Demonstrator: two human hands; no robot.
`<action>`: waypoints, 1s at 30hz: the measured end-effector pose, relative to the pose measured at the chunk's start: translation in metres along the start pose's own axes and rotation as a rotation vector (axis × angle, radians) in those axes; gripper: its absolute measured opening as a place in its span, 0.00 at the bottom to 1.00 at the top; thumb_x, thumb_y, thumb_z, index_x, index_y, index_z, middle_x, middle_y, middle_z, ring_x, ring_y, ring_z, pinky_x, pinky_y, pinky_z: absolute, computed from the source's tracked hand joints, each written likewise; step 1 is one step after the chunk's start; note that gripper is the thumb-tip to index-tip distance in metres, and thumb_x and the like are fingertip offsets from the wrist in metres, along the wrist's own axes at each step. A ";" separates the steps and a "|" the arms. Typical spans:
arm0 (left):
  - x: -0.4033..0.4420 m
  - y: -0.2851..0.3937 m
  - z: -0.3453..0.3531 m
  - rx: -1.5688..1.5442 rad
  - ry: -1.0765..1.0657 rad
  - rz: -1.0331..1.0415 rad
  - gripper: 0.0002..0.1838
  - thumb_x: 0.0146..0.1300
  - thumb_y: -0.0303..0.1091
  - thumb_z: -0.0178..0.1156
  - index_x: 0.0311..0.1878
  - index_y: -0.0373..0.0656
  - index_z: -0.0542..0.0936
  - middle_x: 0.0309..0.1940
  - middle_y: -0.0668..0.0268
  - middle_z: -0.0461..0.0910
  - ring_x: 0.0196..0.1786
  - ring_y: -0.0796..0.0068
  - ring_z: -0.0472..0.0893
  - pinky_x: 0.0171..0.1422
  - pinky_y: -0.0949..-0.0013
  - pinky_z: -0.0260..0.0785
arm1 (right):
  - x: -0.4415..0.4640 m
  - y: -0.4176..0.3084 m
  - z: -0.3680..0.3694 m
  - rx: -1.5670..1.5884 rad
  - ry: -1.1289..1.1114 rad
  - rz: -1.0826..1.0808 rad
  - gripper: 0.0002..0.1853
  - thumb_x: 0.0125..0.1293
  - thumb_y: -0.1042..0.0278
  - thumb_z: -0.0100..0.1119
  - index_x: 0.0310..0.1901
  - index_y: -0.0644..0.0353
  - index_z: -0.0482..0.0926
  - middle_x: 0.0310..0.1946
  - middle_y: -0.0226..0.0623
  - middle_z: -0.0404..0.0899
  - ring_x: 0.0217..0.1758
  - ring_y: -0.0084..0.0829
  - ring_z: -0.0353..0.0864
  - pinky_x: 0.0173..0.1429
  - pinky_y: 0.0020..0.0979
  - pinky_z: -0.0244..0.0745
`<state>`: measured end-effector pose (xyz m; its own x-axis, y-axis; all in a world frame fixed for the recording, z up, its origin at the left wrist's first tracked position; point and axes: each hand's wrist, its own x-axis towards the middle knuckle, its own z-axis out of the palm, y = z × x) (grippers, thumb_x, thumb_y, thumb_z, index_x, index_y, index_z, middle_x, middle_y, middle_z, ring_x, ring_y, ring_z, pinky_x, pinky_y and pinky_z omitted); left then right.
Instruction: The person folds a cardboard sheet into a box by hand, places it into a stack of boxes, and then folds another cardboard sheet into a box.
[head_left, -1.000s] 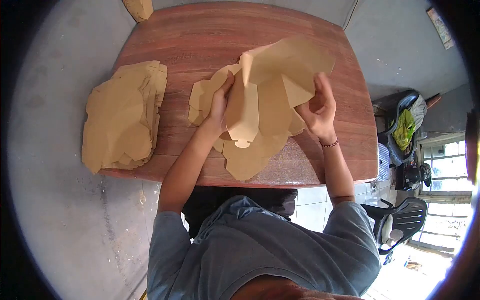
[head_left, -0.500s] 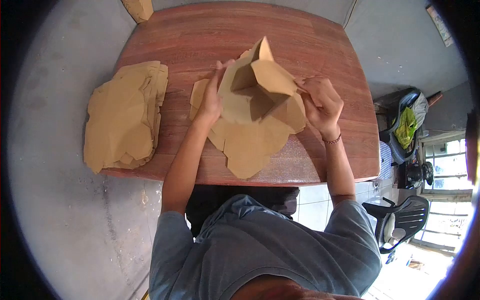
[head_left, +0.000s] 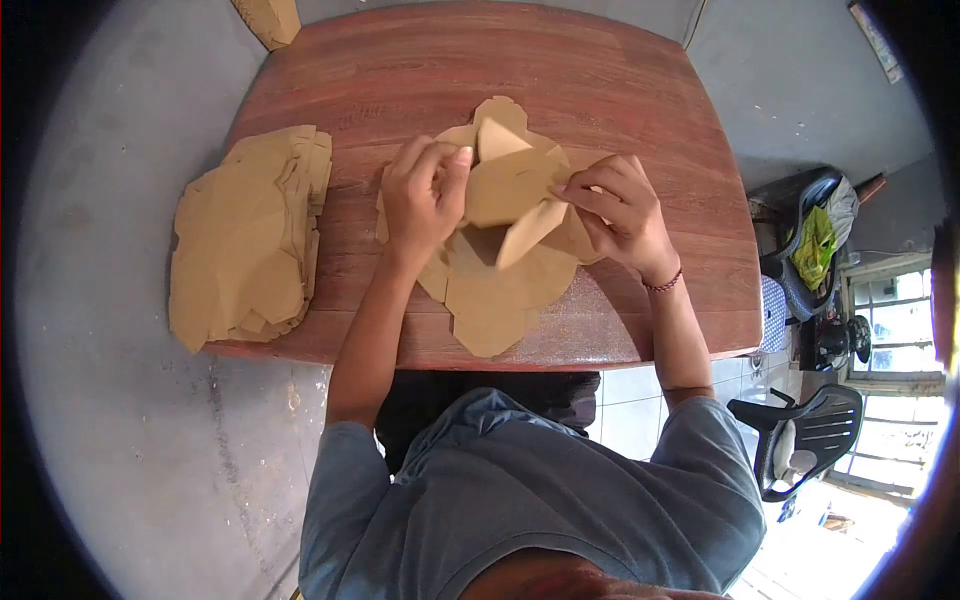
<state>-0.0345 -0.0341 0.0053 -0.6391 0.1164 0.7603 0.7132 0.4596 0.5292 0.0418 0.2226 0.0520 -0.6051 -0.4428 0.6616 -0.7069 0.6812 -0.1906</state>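
A partly folded brown cardboard box (head_left: 508,190) is between my hands, its flaps standing at angles and slightly blurred. My left hand (head_left: 425,200) is closed at the box's left edge, thumb up, with the fingertips partly hidden. On the right side, my right hand (head_left: 622,212) pinches the edge of a flap between thumb and fingers. Beneath the box, flat cut cardboard blanks (head_left: 490,305) lie on the wooden table (head_left: 640,110), partly covered by the box and my hands.
A thick stack of flat cardboard blanks (head_left: 238,240) lies at the table's left edge. Another cardboard piece (head_left: 270,20) stands by the far left corner against the wall. To the right are a dark plastic chair (head_left: 810,440) and another chair holding bags (head_left: 815,245).
The box has turned and come lower, its wide opening now mostly covered by a flap. My left hand has gone from flat along the side to curled at the edge.
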 end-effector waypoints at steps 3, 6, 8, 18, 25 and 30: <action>-0.002 0.004 -0.007 -0.082 -0.060 -0.200 0.18 0.73 0.43 0.63 0.35 0.36 0.82 0.25 0.64 0.83 0.28 0.75 0.83 0.34 0.67 0.73 | 0.002 0.000 0.000 -0.090 0.061 -0.015 0.23 0.45 0.81 0.70 0.46 0.52 0.89 0.39 0.29 0.86 0.42 0.34 0.80 0.47 0.35 0.72; 0.004 0.009 -0.004 -0.246 -0.196 -0.370 0.20 0.73 0.49 0.64 0.38 0.38 0.82 0.33 0.65 0.85 0.33 0.76 0.83 0.35 0.71 0.72 | -0.002 0.004 0.009 -0.134 0.149 -0.052 0.22 0.47 0.81 0.71 0.48 0.53 0.89 0.37 0.30 0.85 0.41 0.33 0.80 0.45 0.34 0.72; 0.005 0.005 -0.003 -0.408 -0.337 -0.606 0.21 0.73 0.51 0.63 0.44 0.38 0.82 0.37 0.64 0.85 0.38 0.77 0.84 0.36 0.72 0.73 | -0.003 0.000 0.012 -0.102 0.155 -0.023 0.20 0.49 0.81 0.71 0.47 0.55 0.89 0.37 0.31 0.85 0.41 0.33 0.80 0.45 0.34 0.73; 0.002 0.007 0.005 -1.092 -0.587 -0.920 0.30 0.69 0.42 0.69 0.66 0.31 0.73 0.49 0.61 0.83 0.51 0.75 0.84 0.53 0.73 0.78 | -0.008 -0.011 0.028 0.367 0.020 0.267 0.10 0.62 0.74 0.72 0.44 0.65 0.89 0.37 0.41 0.86 0.44 0.36 0.81 0.49 0.36 0.78; -0.008 0.015 0.018 -1.214 -0.489 -1.033 0.20 0.65 0.27 0.70 0.58 0.35 0.78 0.47 0.63 0.85 0.47 0.75 0.85 0.51 0.72 0.78 | -0.004 -0.023 0.039 0.318 0.080 0.417 0.15 0.63 0.72 0.72 0.51 0.63 0.87 0.39 0.42 0.86 0.45 0.39 0.81 0.53 0.35 0.76; -0.013 0.005 0.024 -1.218 -0.397 -0.891 0.11 0.65 0.26 0.69 0.48 0.39 0.80 0.43 0.66 0.85 0.47 0.79 0.84 0.51 0.73 0.76 | -0.002 -0.014 0.037 0.062 0.035 0.116 0.20 0.59 0.66 0.75 0.55 0.55 0.87 0.45 0.36 0.82 0.50 0.38 0.79 0.56 0.38 0.71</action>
<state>-0.0298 -0.0127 -0.0105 -0.8592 0.5116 0.0060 -0.2544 -0.4374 0.8625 0.0394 0.1927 0.0262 -0.6718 -0.3415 0.6573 -0.6548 0.6887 -0.3115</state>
